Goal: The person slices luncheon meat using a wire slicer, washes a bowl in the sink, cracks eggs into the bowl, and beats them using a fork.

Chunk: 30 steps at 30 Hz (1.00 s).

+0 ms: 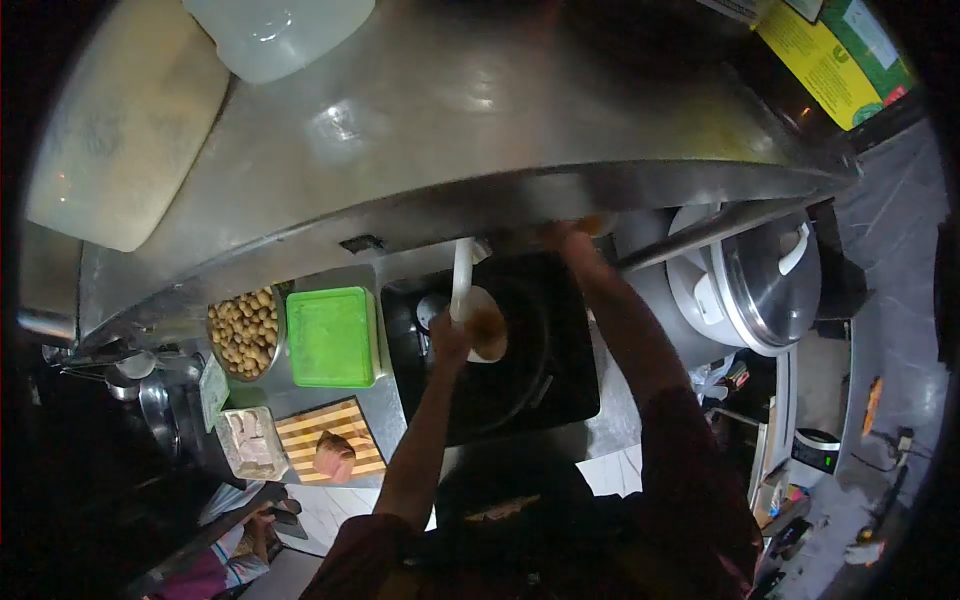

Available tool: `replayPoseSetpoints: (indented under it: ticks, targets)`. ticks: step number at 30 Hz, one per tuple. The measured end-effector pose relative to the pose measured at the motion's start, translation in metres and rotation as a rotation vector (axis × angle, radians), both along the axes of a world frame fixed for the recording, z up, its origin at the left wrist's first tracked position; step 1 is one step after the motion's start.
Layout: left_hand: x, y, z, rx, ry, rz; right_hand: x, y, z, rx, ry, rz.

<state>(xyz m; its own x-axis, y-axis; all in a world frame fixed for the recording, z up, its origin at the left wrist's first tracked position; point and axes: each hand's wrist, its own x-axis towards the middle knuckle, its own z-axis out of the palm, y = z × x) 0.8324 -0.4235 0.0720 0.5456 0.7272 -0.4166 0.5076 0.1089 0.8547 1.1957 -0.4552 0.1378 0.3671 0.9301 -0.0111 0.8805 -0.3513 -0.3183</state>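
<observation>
Our left hand has its fingers closed on the white vessel, long axis forward, above the black hob; our right hand is farther, its blurred fingers we cannot tell.

Your shelf, across the top: smooth metal, glossy highlights, smeared. Tub, upper left: translucent plastic, shiny. Lid, left of centre: green plastic, smooth. Board, lower left: striped wood. Beneath your arms, black cooktop: smooth, faint sheen. Pot lid, right: polished metal. Your sleeves: dark matt cloth.
</observation>
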Motion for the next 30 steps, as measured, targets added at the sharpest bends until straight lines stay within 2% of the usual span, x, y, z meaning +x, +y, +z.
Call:
replayPoseSetpoints:
  ticks: [1, 3, 4, 6, 8, 12, 14, 15, 16, 18, 20, 23, 24, 26, 27, 30]
  targets:
    - [0.006, -0.002, 0.007, 0.358, 0.074, -0.072, 0.004, 0.002, 0.005, 0.0, 0.018, 0.007]
    - [0.008, 0.004, 0.016, 0.608, 0.059, -0.049, 0.005, 0.001, 0.021, 0.065, 0.103, -0.006]
    - [0.006, 0.005, 0.017, 0.494, -0.029, 0.045, 0.004, -0.005, 0.029, 0.116, 0.171, -0.025]
    - [-0.002, -0.004, 0.041, 0.555, 0.07, 0.053, -0.003, -0.021, 0.047, 0.225, 0.339, -0.072]
    - [0.003, -0.013, 0.099, 0.918, 0.427, -0.126, -0.012, -0.035, 0.068, 0.348, 0.528, -0.141]
    - [-0.007, -0.015, 0.09, 0.916, 0.235, 0.0, -0.055, -0.057, 0.09, 0.602, 0.941, -0.367]
    - [-0.01, -0.004, 0.051, 0.843, 0.142, 0.118, -0.091, -0.075, 0.09, 0.76, 1.098, -0.507]
    - [-0.016, -0.004, 0.027, 0.693, -0.08, 0.171, -0.11, -0.086, 0.088, 0.859, 1.178, -0.578]
    - [-0.019, -0.003, 0.0, 0.531, -0.3, 0.229, -0.123, -0.099, 0.078, 0.831, 1.044, -0.648]
    - [-0.018, 0.009, -0.017, 0.6, -0.3, 0.228, -0.127, -0.131, 0.061, 0.893, 0.964, -0.753]
    - [-0.035, 0.008, -0.018, 1.044, 0.163, 0.082, -0.138, -0.189, 0.051, 1.05, 1.083, -0.868]
    - [-0.049, 0.003, -0.019, 0.39, -0.372, 0.224, -0.139, -0.246, 0.063, 0.609, 0.275, -0.896]
    - [-0.05, -0.004, -0.018, 0.151, -0.51, 0.268, -0.143, -0.264, 0.058, 0.426, 0.195, -0.913]
    - [-0.032, -0.008, 0.021, 0.013, -0.403, 0.246, -0.14, -0.286, 0.038, 0.076, 0.061, -0.916]
    - [-0.029, -0.011, 0.036, -0.045, -0.333, 0.24, -0.143, -0.29, 0.03, 0.054, -0.011, -0.922]
    - [-0.04, 0.007, -0.005, -0.274, -0.4, 0.265, -0.15, -0.295, 0.033, 0.184, -0.252, -0.912]
